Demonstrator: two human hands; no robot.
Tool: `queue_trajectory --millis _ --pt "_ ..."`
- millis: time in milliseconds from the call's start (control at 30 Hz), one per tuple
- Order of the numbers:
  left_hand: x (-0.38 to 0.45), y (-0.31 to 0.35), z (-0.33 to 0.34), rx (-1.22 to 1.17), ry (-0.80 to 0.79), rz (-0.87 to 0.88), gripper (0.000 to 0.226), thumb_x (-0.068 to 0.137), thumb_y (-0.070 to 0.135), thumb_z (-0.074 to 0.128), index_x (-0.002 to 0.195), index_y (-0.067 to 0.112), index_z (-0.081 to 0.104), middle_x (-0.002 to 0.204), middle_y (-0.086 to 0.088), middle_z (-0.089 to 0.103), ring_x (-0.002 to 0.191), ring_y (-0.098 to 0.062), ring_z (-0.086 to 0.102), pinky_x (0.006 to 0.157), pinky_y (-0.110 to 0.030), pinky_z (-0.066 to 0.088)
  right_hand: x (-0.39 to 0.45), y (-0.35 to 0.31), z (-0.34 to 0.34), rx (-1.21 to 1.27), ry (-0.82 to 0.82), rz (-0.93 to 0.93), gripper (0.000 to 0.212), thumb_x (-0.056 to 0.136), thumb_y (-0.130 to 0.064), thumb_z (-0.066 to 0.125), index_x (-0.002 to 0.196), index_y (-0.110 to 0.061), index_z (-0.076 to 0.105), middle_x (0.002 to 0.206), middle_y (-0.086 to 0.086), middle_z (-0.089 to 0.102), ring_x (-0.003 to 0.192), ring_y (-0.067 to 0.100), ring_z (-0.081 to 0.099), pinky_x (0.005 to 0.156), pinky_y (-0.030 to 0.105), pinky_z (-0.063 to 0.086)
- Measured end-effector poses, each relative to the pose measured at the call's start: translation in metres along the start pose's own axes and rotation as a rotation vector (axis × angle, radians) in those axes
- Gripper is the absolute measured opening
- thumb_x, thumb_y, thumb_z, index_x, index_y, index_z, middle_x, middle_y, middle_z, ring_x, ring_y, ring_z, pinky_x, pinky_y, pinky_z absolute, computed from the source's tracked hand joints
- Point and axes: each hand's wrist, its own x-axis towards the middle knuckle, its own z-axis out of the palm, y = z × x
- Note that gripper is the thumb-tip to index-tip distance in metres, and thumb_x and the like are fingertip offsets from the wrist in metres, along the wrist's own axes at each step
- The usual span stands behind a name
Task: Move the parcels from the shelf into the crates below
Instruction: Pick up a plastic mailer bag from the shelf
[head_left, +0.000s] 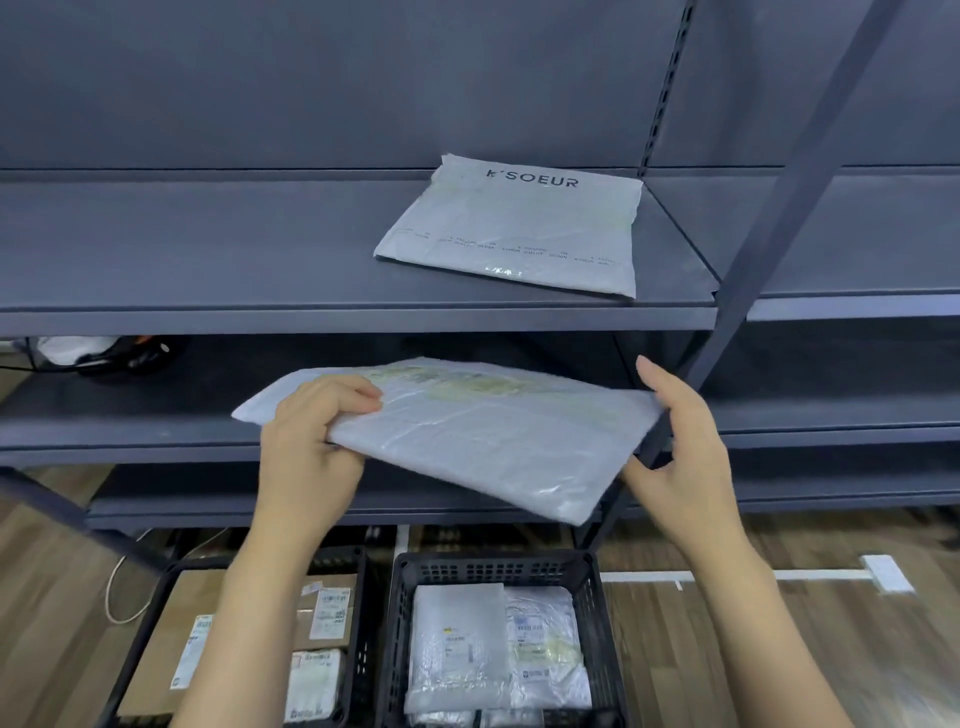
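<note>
Left hand (306, 441) fingers clamped on grey parcel (467, 431), right hand (685, 447) fingers apart — touching its edge

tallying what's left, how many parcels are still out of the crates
2. One white mailer lies flat on the top shelf. A second mailer is in mid-air, gripped by the left hand with the right hand at its edge. Lower shelves are partly hidden.
</note>
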Motion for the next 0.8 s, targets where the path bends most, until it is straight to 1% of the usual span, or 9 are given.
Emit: queue_trajectory --millis 100,167,233,267,333,433,567,667,800 --pt "-0.002 0.002 -0.005 -0.112 -0.058 -0.016 0.04 0.064 -0.01 0.057 0.081 0.026 0.059 0.099 0.031 0.06 0.096 -0.002 0.058 0.086 -0.03 0.047 0.003 0.01 -0.001 -0.045 -0.099 -0.058 0.067 0.083 -0.005 0.069 0.138 -0.029 0.038 0.138 -0.035 0.03 0.133 -0.006 0.029 0.11 0.013 0.023" --pt "-0.003 0.005 -0.005 -0.127 -0.057 0.048 0.022 0.072 0.007 0.062 0.08 0.026 0.057 0.1 0.03 0.059 0.102 -0.007 0.058 0.094 -0.044 0.044 0.007 0.016 0.004 -0.113 -0.138 -0.141 0.054 0.082 -0.004 0.066 0.128 -0.028 0.051 0.13 -0.028 0.043 0.122 -0.015 0.035 0.104 0.006 0.025" --pt "-0.003 0.007 -0.005 -0.095 -0.036 0.123 0.013 0.076 0.014 0.062 0.082 0.024 0.055 0.106 0.032 0.055 0.11 -0.006 0.053 0.098 -0.043 0.041 0.011 0.022 0.007 -0.278 -0.127 -0.247 0.043 0.08 -0.005 0.071 0.116 -0.027 0.064 0.115 -0.023 0.055 0.112 -0.014 0.044 0.098 0.005 0.03" --pt "-0.003 0.008 -0.005 -0.065 -0.014 0.144 0.015 0.077 0.013 0.064 0.084 0.022 0.054 0.109 0.033 0.052 0.113 -0.004 0.05 0.098 -0.036 0.041 0.012 0.024 0.01 -0.344 -0.08 -0.277 0.036 0.08 -0.009 0.074 0.111 -0.026 0.068 0.11 -0.021 0.059 0.109 -0.009 0.05 0.096 0.009 0.034" --pt "-0.004 0.012 -0.006 -0.018 0.055 0.15 0.024 0.075 0.006 0.068 0.085 0.021 0.053 0.113 0.035 0.048 0.113 -0.005 0.048 0.096 -0.029 0.039 0.009 0.025 0.014 -0.358 0.065 -0.305 0.025 0.084 -0.012 0.071 0.108 -0.019 0.071 0.112 -0.008 0.067 0.107 0.012 0.063 0.092 0.031 0.048" --pt "-0.004 0.016 -0.006 0.033 0.124 0.179 0.03 0.072 0.0 0.071 0.088 0.018 0.053 0.108 0.022 0.052 0.108 -0.017 0.052 0.093 -0.041 0.043 -0.001 0.019 0.015 -0.297 0.226 -0.404 0.021 0.097 -0.015 0.055 0.113 -0.015 0.068 0.117 0.005 0.066 0.109 0.03 0.063 0.084 0.054 0.048" --pt "-0.004 0.016 -0.004 0.072 0.153 0.162 0.032 0.074 -0.004 0.07 0.094 0.016 0.055 0.112 0.0 0.054 0.109 -0.012 0.05 0.095 -0.038 0.042 -0.004 0.005 0.011 -0.346 0.328 -0.444 0.034 0.089 -0.002 0.061 0.119 -0.018 0.057 0.12 0.003 0.06 0.112 0.031 0.059 0.088 0.053 0.045" --pt "-0.006 0.017 -0.003 0.084 0.126 0.128 0.032 0.074 -0.001 0.068 0.096 0.018 0.056 0.112 0.002 0.056 0.11 -0.006 0.048 0.096 -0.032 0.04 -0.006 0.005 0.011 -0.351 0.337 -0.44 0.041 0.084 -0.001 0.067 0.119 -0.019 0.056 0.122 0.003 0.059 0.116 0.028 0.055 0.095 0.047 0.04" --pt "-0.007 0.01 -0.004 0.132 -0.064 0.048 0.045 0.072 -0.011 0.067 0.104 0.02 0.062 0.12 0.007 0.055 0.116 -0.012 0.05 0.1 -0.038 0.04 -0.005 0.009 0.01 -0.386 0.323 -0.44 0.029 0.093 -0.01 0.058 0.119 -0.02 0.055 0.124 0.002 0.06 0.119 0.027 0.051 0.101 0.041 0.032"
